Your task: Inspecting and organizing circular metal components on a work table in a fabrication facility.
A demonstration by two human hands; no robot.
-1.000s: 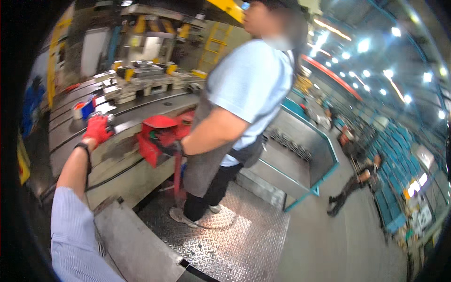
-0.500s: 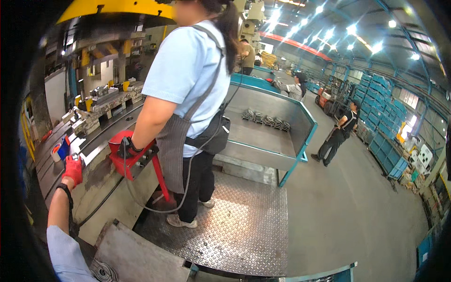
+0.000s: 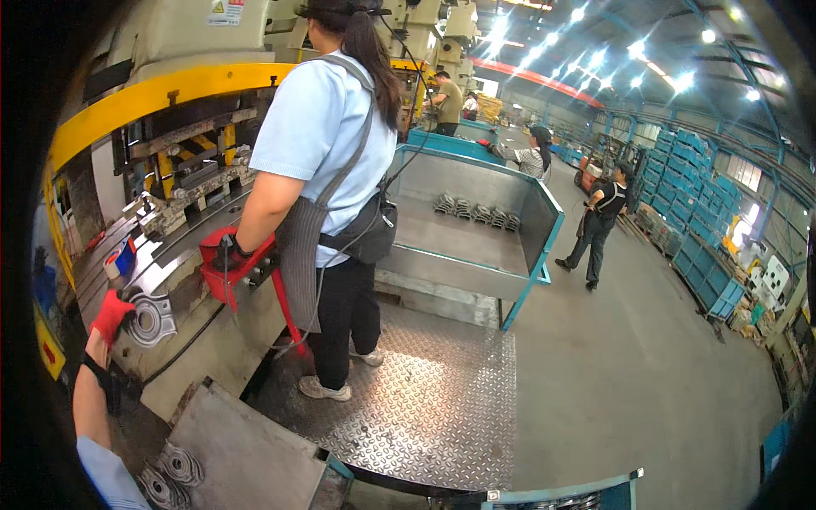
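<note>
My left hand (image 3: 110, 316), in a red glove with a dark palm, is at the left, closed on the edge of a flat metal bracket (image 3: 150, 320) with a round hole and ring in its middle. The bracket is held up beside the front of the press bed (image 3: 183, 234). Below my forearm lie several similar ring-shaped metal parts (image 3: 176, 466), at the edge of a grey metal surface (image 3: 246, 446). My right hand is out of the picture.
A co-worker (image 3: 319, 153) in a blue shirt and apron stands close ahead, a gloved hand on a red control box (image 3: 223, 270). Beyond is a blue-edged metal bin (image 3: 476, 270) with several parts. A cable (image 3: 187, 344) runs below the bed. Other people stand farther off.
My left hand has come back toward me from the press bed, now bringing the bracket into view. The press's yellow bar appears lower. The near co-worker has shifted slightly left.
</note>
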